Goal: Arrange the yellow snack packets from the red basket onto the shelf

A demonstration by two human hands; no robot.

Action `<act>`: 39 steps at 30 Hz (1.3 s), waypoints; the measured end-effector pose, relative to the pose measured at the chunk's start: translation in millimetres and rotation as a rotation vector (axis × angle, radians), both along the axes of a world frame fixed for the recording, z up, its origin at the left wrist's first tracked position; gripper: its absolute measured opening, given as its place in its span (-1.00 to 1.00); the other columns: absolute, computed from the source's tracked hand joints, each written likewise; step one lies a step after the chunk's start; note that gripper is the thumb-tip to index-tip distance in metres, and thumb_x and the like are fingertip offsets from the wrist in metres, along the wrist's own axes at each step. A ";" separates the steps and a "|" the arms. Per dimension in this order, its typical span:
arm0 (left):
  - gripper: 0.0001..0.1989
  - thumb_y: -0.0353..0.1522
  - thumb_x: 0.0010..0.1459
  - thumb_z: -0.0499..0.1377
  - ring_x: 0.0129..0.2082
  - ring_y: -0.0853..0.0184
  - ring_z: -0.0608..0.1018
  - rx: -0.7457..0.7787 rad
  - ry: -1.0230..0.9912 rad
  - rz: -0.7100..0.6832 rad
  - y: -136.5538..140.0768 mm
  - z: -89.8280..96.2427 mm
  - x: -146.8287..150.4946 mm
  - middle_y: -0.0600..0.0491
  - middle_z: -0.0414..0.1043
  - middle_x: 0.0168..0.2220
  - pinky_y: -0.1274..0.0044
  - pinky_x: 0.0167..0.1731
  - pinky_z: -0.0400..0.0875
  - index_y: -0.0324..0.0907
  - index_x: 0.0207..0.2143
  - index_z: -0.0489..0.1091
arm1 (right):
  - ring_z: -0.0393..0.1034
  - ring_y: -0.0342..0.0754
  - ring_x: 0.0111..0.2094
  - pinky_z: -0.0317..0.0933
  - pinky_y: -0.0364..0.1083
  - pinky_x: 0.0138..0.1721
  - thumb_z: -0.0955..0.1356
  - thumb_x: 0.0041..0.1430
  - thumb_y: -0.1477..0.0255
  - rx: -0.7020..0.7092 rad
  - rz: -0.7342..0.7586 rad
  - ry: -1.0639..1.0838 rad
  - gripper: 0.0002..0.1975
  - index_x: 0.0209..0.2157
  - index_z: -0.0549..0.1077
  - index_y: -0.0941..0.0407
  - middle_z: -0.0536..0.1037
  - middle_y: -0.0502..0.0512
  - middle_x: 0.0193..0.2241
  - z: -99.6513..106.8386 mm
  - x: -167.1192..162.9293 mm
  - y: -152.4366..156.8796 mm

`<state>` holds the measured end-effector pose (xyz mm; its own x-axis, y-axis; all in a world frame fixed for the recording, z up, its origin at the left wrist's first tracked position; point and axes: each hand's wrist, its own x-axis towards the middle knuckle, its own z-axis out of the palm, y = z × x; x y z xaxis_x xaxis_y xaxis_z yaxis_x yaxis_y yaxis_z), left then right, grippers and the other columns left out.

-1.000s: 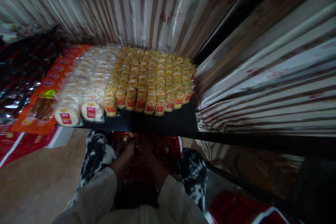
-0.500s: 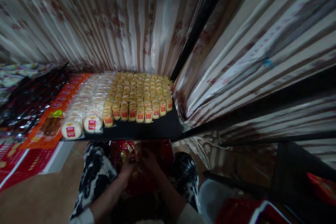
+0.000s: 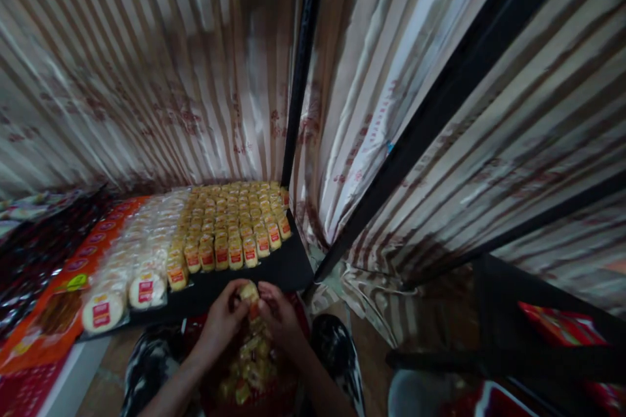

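Note:
Between the fingertips of my left hand (image 3: pixel 225 311) and my right hand (image 3: pixel 280 314) is a small yellow wrapped snack pack (image 3: pixel 250 293) with a reddish label. Both hands are closed on it, just off the front edge of the black shelf (image 3: pixel 286 273). Below them, several more yellow packs (image 3: pixel 254 365) lie loose in a red bag (image 3: pixel 281 397) between my knees. On the shelf, upright yellow packs (image 3: pixel 235 225) stand in close rows. Round white wrapped cakes (image 3: pixel 147 289) are lined up to their left.
An orange package (image 3: pixel 61 309) and dark shiny packs (image 3: pixel 36 260) lie left of the cakes. Black frame bars (image 3: pixel 391 169) cross the striped curtain (image 3: pixel 205 98). At lower right are a pale bucket (image 3: pixel 415 394) and red packages (image 3: pixel 560 324) on a dark surface.
My hands have risen from the red bag to the shelf's front edge, holding a yellow pack. The view has tilted up and turned right.

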<state>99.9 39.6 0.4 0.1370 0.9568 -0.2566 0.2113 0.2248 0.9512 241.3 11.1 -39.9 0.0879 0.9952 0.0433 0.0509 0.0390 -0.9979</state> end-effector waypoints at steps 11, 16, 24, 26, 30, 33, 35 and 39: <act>-0.57 -0.20 -0.06 0.13 -0.52 0.39 0.40 0.320 0.186 0.004 85.1 39.2 35.2 0.16 0.32 -0.53 0.55 -0.44 0.31 -0.19 -0.12 0.34 | 0.00 0.08 0.24 0.00 0.13 0.19 0.14 0.24 0.26 0.194 -0.452 -0.614 -0.44 0.20 0.12 0.25 0.16 0.31 0.21 4.8 44.9 123.1; -0.63 -0.34 0.01 0.10 -0.42 0.38 0.46 0.429 0.245 -0.036 131.3 56.9 63.0 0.07 0.43 -0.36 0.52 -0.33 0.36 -0.18 -0.08 0.30 | 0.02 0.06 0.23 0.04 0.10 0.17 0.15 0.22 0.34 0.212 -0.417 -0.702 -0.43 0.23 0.06 0.24 0.18 0.27 0.21 -12.6 46.2 141.8; -0.65 -0.45 0.07 0.09 -0.34 0.38 0.50 0.552 0.380 -0.070 208.9 60.0 128.6 0.01 0.47 -0.21 0.49 -0.24 0.40 -0.17 -0.04 0.29 | 0.10 0.02 0.20 0.08 0.07 0.14 0.15 0.24 0.35 0.191 -0.433 -0.711 -0.47 0.23 0.07 0.15 0.23 0.21 0.19 -17.6 47.8 140.7; -0.66 -0.45 0.08 0.08 -0.29 0.35 0.50 0.586 0.464 -0.102 221.0 55.5 141.6 -0.01 0.47 -0.19 0.48 -0.20 0.39 -0.17 -0.04 0.31 | 0.10 0.02 0.20 0.09 0.07 0.14 0.15 0.24 0.34 0.188 -0.426 -0.695 -0.47 0.23 0.08 0.15 0.24 0.21 0.18 -16.7 48.8 140.4; -0.65 -0.42 0.08 0.08 -0.19 0.27 0.50 0.618 0.650 -0.141 233.2 41.3 154.6 -0.07 0.47 -0.15 0.45 -0.16 0.36 -0.19 -0.03 0.33 | 0.10 0.02 0.20 0.09 0.07 0.14 0.14 0.26 0.32 0.190 -0.415 -0.667 -0.48 0.21 0.11 0.17 0.24 0.21 0.18 -15.7 49.7 139.8; -0.64 -0.40 0.11 0.07 -0.13 0.23 0.48 0.626 0.766 -0.144 236.5 32.7 156.2 -0.09 0.47 -0.12 0.43 -0.14 0.35 -0.20 -0.01 0.32 | 0.10 0.01 0.20 0.09 0.06 0.14 0.14 0.26 0.32 0.205 -0.425 -0.658 -0.49 0.21 0.12 0.18 0.25 0.21 0.18 -15.3 49.5 139.8; -0.68 -0.38 0.11 0.08 -0.09 0.23 0.46 0.681 0.874 -0.181 238.0 29.8 155.8 -0.08 0.47 -0.13 0.42 -0.07 0.31 -0.20 -0.06 0.35 | 0.11 0.02 0.20 0.11 0.07 0.13 0.14 0.26 0.32 0.204 -0.429 -0.659 -0.49 0.20 0.13 0.19 0.26 0.22 0.17 -15.2 49.4 140.3; -0.75 -0.34 0.09 0.12 -0.03 0.16 0.40 0.761 0.993 -0.256 240.2 27.9 156.7 -0.10 0.46 -0.15 0.37 0.00 0.26 -0.23 -0.17 0.41 | 0.15 0.04 0.17 0.13 0.09 0.12 0.16 0.25 0.31 0.195 -0.432 -0.665 -0.49 0.19 0.16 0.20 0.28 0.23 0.15 -16.7 49.7 141.4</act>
<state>256.7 279.8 28.4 0.4034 0.8818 0.2443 0.8589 -0.4570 0.2311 291.1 152.5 -56.5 0.3568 0.8487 0.3905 0.6803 0.0504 -0.7312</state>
